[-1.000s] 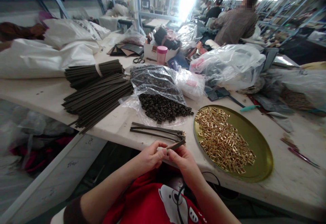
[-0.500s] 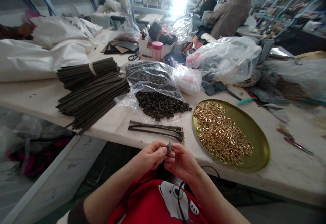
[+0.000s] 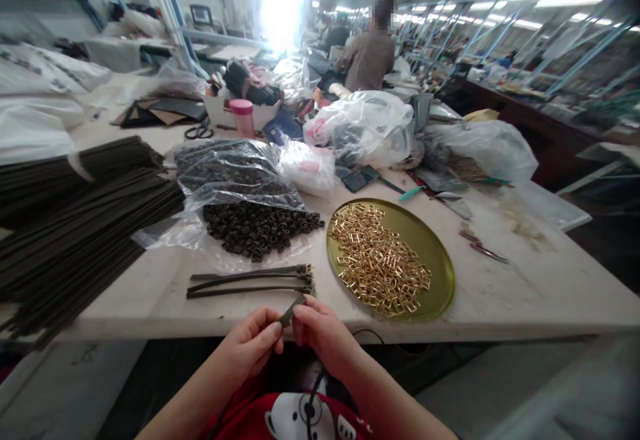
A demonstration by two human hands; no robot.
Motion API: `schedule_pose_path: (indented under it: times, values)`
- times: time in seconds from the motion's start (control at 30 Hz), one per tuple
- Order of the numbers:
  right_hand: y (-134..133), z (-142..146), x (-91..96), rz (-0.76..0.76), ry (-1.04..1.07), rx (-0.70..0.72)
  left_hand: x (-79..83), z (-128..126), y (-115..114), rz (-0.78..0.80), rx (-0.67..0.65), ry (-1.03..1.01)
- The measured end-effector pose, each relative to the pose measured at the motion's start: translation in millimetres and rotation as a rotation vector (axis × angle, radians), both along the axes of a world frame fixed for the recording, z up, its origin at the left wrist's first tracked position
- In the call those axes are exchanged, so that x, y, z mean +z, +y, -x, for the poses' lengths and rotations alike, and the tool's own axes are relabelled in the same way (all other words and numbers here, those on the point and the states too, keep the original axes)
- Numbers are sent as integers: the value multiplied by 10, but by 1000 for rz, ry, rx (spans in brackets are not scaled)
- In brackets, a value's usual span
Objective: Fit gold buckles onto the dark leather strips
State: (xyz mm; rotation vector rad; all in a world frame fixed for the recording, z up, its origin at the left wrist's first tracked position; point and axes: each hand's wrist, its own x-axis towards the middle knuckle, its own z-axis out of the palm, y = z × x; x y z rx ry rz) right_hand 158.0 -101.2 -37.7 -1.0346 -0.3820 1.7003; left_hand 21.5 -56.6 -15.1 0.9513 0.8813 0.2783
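Locate work pc. first: dark strip (image 3: pixel 292 311), over near edge of table (image 3: pixel 510 300), tilted, btwn both hands. Note grip: lower part pinched btwn thumb and fingers of L hand (image 3: pixel 256 341); upper end pinched in fingertips of R hand (image 3: pixel 324 333). Treat neither hand as free. Cannot confirm presence of loop or buckle on held pc., owing to finger cover.

Check status. Judge as done, by look only: row of strips (image 3: pixel 245 287), approx. 3 pcs., laid close together just beyond hands, w/ gold glint at ends nearest tray (image 3: pixel 447 293). Judge as in progress: held pc., not yet laid w/ row.

Count as left: bulk of stock. See bundled strips (image 3: pixel 95 233) at L side of table, w/o visible hardware; pile of dark loops (image 3: pixel 260 230), spilling from clear bag (image 3: pixel 240 180), btwn bundles and tray; heap of gold buckles (image 3: pixel 383 260) in tray, spread over large part of base. Compare qty.: few set out, many loose. Rate stage as early, judging from stock alone. Treat row count as approx., given overlap.
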Motion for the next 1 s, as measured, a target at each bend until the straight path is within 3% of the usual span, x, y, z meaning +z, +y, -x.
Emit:
schedule_pose_path:
  times: [0.07, 0.17, 0.27, 0.3, 0.37, 0.53, 0.73, 0.8, 0.87, 1.0]
  values:
    - [7, -199, -7, -130, -344, -21, -60, -5, 27, 14, 17, -15]
    - [60, -647, -14, -254, -1035, -58, -145, 5, 52, -7, 47, -14]
    - [194, -1050, -32, -161, -1775, 48, -201, -7, 28, -25, 26, 14]
    - [251, -1134, -47, -116, -1934, 144, -215, -15, 12, -30, 14, 13]
    - [369, -1218, -88, -66, -2048, 236, -241, -28, -20, -44, 1, 5]
    - [563, -1208, -151, -51, -2080, 306, -286, 38, -40, -83, 21, -5]
    - [493, -1043, 62, -193, -2035, 239, -127, 108, -21, -108, 93, -15]
    - [414, -855, 140, -351, -1801, 143, -16, 90, -15, -132, 153, -12]
    - [326, -620, 190, -457, -1406, 69, 78, 64, -7, -168, 205, -24]
    - [178, -184, 222, -411, -873, 32, 126, 40, 9, -274, 216, -39]
